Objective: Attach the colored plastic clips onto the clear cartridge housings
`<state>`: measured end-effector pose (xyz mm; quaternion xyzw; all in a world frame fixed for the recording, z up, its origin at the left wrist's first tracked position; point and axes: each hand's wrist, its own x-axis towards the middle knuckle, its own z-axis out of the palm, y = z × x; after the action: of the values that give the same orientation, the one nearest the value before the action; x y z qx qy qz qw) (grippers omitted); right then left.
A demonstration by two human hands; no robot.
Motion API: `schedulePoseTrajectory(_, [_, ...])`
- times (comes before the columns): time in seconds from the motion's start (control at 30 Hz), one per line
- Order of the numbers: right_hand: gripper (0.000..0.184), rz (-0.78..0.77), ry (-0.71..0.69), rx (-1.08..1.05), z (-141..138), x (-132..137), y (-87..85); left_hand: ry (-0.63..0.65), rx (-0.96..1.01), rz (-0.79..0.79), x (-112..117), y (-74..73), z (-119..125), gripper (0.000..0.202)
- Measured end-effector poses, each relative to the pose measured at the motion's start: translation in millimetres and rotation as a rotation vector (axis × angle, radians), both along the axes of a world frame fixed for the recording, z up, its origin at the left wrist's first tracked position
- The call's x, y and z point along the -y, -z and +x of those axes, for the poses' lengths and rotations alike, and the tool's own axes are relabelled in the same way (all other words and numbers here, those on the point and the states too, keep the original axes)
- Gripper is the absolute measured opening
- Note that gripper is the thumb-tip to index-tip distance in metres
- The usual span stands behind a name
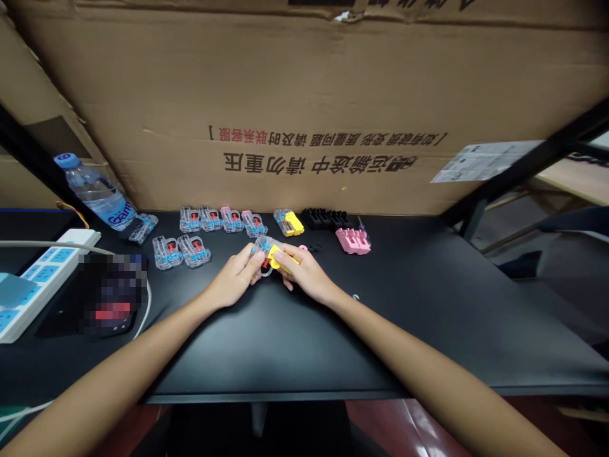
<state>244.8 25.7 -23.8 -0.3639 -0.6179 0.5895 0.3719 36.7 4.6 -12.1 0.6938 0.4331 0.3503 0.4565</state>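
Observation:
My left hand (pixel 235 276) is closed around a transparent plastic toy part (pixel 263 244) with blue and red pieces inside, above the middle of the black table. My right hand (pixel 308 274) pinches a yellow plastic piece (pixel 278 256) against the right side of that part. Fingers cover much of both, so I cannot tell whether they are joined. Just beyond my hands lies a similar transparent unit with a yellow piece (pixel 294 223) on it. Small black rings (pixel 314 247) and a bit of pink plastic (pixel 303 248) lie close to my right fingers.
Several transparent units (pixel 193 252) stand in rows at the back left. Black pieces (pixel 326 218) and a pink piece (pixel 353 241) sit at the back right. A water bottle (pixel 98 190), a white power strip (pixel 50 270) and a cable occupy the left. A large cardboard box (pixel 295 76) walls the back.

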Motion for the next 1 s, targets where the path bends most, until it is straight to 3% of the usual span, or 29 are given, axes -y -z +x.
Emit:
schedulePoseTrajectory(0.13, [0.050, 0.039, -0.030, 0.054, 1.7, 1.5, -0.7, 0.041, -0.019, 0.003, -1.9, -3.3, -5.5, 0.051])
schedulePoseTrajectory(0.27, [0.049, 0.012, -0.010, 0.016, -0.3, 3.0, 1.4, 0.000, -0.040, 0.029, -1.6, -4.8, -7.0, 0.048])
schedulePoseTrajectory(0.5, [0.046, -0.062, 0.199, -0.215, -0.7, -0.7, 1.1, -0.061, 0.037, 0.012, -8.9, -2.8, -8.6, 0.042])
schedulePoseTrajectory(0.63, [0.048, 0.017, 0.269, -0.045, -0.4, 1.5, -2.7, -0.182, 0.121, 0.023, -10.3, -4.0, -8.6, 0.045])
schedulePoseTrajectory(0.73, [0.050, 0.063, 0.208, 0.103, -2.0, 6.1, -6.3, -0.093, 0.044, 0.027, -6.0, -7.7, -5.6, 0.047])
schedulePoseTrajectory(0.83, [0.050, 0.045, 0.191, 0.068, -3.5, 8.0, -6.2, -0.041, -0.004, 0.024, -3.3, -11.3, -4.9, 0.048])
schedulePoseTrajectory(0.93, [0.051, 0.002, 0.255, -0.049, -3.4, 6.2, -3.5, -0.177, 0.055, 0.072, -5.1, -12.4, -8.8, 0.051])
schedulePoseTrajectory(1.0, [0.051, -0.005, 0.227, -0.042, -2.7, 4.6, -2.6, -0.214, 0.047, 0.093, -6.0, -11.6, -10.9, 0.052])
